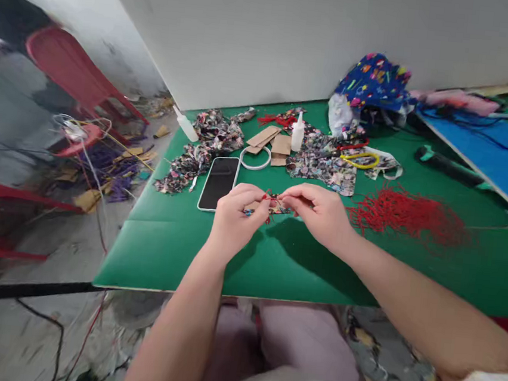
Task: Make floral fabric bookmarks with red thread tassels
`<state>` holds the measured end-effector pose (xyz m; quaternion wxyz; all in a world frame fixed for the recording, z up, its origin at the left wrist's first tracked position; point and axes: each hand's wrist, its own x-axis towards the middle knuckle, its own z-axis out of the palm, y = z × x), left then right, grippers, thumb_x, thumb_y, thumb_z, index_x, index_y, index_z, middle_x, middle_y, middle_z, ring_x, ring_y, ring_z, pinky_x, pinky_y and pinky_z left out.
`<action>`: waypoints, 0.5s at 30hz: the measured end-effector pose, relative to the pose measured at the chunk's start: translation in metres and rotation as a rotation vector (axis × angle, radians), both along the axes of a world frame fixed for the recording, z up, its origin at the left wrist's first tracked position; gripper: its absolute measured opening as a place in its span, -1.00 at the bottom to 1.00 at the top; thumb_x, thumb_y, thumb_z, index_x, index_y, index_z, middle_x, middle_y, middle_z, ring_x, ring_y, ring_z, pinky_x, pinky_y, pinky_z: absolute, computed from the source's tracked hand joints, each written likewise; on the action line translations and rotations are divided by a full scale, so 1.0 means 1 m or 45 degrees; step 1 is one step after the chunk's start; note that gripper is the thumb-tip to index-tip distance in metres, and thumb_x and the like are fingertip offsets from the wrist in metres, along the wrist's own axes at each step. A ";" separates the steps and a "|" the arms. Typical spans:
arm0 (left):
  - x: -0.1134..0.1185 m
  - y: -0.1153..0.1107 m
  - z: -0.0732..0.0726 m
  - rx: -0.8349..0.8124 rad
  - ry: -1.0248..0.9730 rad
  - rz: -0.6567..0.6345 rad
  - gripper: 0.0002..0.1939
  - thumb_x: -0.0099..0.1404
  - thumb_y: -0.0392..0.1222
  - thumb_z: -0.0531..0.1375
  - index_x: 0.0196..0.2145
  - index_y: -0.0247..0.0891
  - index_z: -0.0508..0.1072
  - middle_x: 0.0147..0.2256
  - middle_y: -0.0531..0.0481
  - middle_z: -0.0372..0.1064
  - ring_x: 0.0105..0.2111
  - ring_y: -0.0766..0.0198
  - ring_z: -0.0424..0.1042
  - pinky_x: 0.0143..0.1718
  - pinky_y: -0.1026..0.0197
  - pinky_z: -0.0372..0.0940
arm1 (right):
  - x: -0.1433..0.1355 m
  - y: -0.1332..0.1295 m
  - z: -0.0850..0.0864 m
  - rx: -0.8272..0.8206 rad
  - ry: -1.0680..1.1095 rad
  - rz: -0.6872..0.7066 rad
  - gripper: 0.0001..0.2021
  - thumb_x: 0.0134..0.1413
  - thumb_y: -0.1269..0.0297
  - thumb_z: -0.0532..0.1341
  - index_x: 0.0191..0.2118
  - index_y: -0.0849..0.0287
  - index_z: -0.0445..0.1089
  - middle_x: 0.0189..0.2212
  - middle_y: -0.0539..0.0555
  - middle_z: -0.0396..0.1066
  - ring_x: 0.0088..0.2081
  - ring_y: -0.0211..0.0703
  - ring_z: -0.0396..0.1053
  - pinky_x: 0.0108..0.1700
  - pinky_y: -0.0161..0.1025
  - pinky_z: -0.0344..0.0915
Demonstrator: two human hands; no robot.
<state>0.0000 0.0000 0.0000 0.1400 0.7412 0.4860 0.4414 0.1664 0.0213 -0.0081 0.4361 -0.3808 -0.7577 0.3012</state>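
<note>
Both hands meet above the green table (176, 249), fingertips close together. My left hand (240, 213) pinches a red cord (272, 198). Opposite it, my right hand (312, 211) has thumb and forefinger pressed together at the cord's other end. A small piece of patterned fabric (283, 209) shows just under the fingers, partly hidden by them. Left of my left hand lies a phone (219, 184) with a dark screen. To the right of my right hand spreads a pile of red cords (408, 216).
Behind the hands are brown cardboard pieces (262, 138), a white ring (256, 158), a white squeeze bottle (298, 133), patterned fabric (321, 167) and yellow-handled scissors (360, 160). Another bottle (186, 126) lies tilted at the left edge. A blue board (486, 153) is at right; red chairs (77, 71) stand left.
</note>
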 end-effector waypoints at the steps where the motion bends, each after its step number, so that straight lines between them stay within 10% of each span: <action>1: -0.001 0.000 0.000 0.007 0.017 0.018 -0.86 0.17 -0.31 0.11 -0.48 -0.32 0.46 -0.44 0.00 0.40 -0.39 0.35 0.37 -0.34 0.32 0.28 | 0.000 0.000 0.001 0.002 -0.009 -0.004 -0.90 0.08 0.35 0.13 -0.38 0.21 0.37 -0.50 -0.04 0.35 -0.44 -0.36 0.27 -0.39 -0.41 0.14; 15: -0.001 0.000 0.004 0.015 0.170 0.063 -0.84 0.21 -0.33 0.06 -0.45 -0.31 0.41 -0.41 -0.01 0.38 -0.37 0.33 0.35 -0.28 0.27 0.26 | 0.000 0.001 0.002 -0.010 -0.087 0.027 -0.88 0.12 0.36 0.06 -0.41 0.20 0.27 -0.52 -0.04 0.29 -0.45 -0.33 0.23 -0.37 -0.37 0.13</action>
